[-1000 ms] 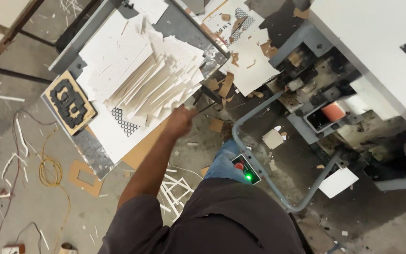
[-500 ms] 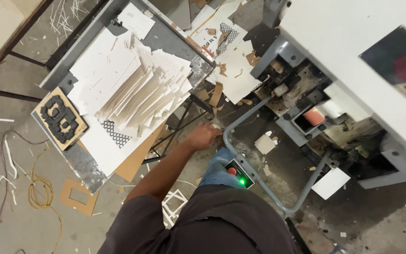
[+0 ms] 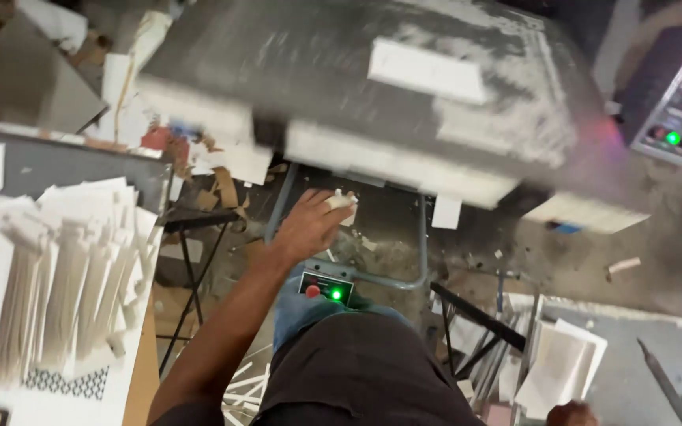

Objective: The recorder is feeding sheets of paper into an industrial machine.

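Observation:
My left hand (image 3: pixel 308 227) reaches forward under the front edge of a large grey machine (image 3: pixel 341 71). Its fingertips pinch a small white scrap (image 3: pixel 342 201). The hand hovers above a bent metal tube frame (image 3: pixel 422 241) and a small box with a red button and a green light (image 3: pixel 326 287) by my knee. A fanned stack of white card sheets (image 3: pixel 65 276) lies on the table to the left of my forearm. Only the top of my right hand (image 3: pixel 571 412) shows at the bottom edge, near some white sheets (image 3: pixel 562 367); its fingers are hidden.
A control panel (image 3: pixel 676 110) with green and red lights stands at the upper right. Card scraps litter the floor (image 3: pixel 562 252) under the machine. A black metal stand (image 3: pixel 191 260) sits between the table and my leg. A grey tray (image 3: pixel 657 355) lies at the lower right.
The view has swung to the right and closer to the machine. My left hand has left the card stack and moved forward under the machine's edge.

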